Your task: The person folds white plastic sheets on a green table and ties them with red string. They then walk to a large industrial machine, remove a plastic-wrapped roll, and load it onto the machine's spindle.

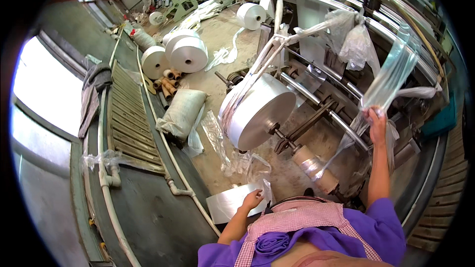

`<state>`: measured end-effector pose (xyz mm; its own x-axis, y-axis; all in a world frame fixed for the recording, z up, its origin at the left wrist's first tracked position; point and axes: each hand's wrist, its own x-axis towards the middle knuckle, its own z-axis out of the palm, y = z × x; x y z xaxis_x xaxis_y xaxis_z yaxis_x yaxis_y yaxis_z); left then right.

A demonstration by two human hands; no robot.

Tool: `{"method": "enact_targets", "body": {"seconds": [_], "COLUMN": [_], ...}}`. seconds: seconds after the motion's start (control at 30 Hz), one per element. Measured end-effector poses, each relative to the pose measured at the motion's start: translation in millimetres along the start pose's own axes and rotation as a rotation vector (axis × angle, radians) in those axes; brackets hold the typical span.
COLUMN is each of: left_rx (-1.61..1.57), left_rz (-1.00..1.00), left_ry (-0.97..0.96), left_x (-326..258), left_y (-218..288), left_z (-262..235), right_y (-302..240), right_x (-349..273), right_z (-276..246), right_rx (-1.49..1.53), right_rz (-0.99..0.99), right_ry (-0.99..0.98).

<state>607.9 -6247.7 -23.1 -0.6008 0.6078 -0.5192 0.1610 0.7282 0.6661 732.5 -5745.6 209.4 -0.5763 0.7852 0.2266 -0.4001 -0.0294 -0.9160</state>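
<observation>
My right hand (pixel 377 118) is raised on the right, its fingers closed around the gathered lower end of a clear plastic film (pixel 393 76). The film stretches up from my grip to the metal rollers (pixel 378 22) of a machine. Low in front of my body, my left hand (pixel 253 199) hovers over a white film roll (pixel 228 203) on the floor. Its fingers are loosely bent and a little apart, with nothing visible in them. A large white roll (pixel 264 113) is mounted on a shaft (pixel 285 136) between my hands and the machine.
A brown core (pixel 309 165) wrapped with film sits on the shaft close to me. Loose film scraps (pixel 217 138) lie on the floor. Farther left are a wrapped bundle (pixel 183 111), cardboard tubes (pixel 168 86) and white rolls (pixel 190 57). Pipes (pixel 106 178) run along the left wall.
</observation>
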Motion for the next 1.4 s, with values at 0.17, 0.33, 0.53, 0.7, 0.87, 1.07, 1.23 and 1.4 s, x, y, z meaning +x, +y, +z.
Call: {"method": "enact_targets", "body": {"seconds": [0.17,0.33,0.53,0.7,0.87,1.07,1.23,1.4], "left_rx": [0.158,0.238,0.211,0.178,0.151,0.066,0.078,0.038], "left_rz": [-0.21,-0.299,-0.144,-0.037,-0.006,0.06,0.093,0.083], "left_ry": [-0.163,-0.227,-0.125,-0.091,-0.128,-0.071,-0.07,-0.109], "left_x": [-33.7,-57.5,-37.4,-24.8,-15.4,-7.4,-7.1,-11.6], "left_y": [-77.8,-105.9,-83.8,-56.5,-32.7,-19.8,-17.6,-14.6], "left_z": [11.5,4.3,-8.1,-0.7,8.8,19.6,32.0,41.8], "right_y": [-17.3,-33.6,-66.9,-74.3,-20.9,3.5,3.9,0.6], "right_x": [-27.4,-40.1,-75.3,-72.5,-86.0,-98.6,-104.3,-110.2], "right_z": [-6.2,-28.4,-25.3,-26.4,9.9,-9.0,-22.2,-25.2], "right_rx": [-0.401,-0.178,0.165,-0.182,-0.071,0.094,0.045,-0.039], "right_rz": [-0.096,-0.117,-0.271,-0.422,-0.122,-0.113,-0.182,-0.105], "right_ry": [-0.094,-0.097,0.056,-0.017,0.046,0.221,0.274,0.256]}}
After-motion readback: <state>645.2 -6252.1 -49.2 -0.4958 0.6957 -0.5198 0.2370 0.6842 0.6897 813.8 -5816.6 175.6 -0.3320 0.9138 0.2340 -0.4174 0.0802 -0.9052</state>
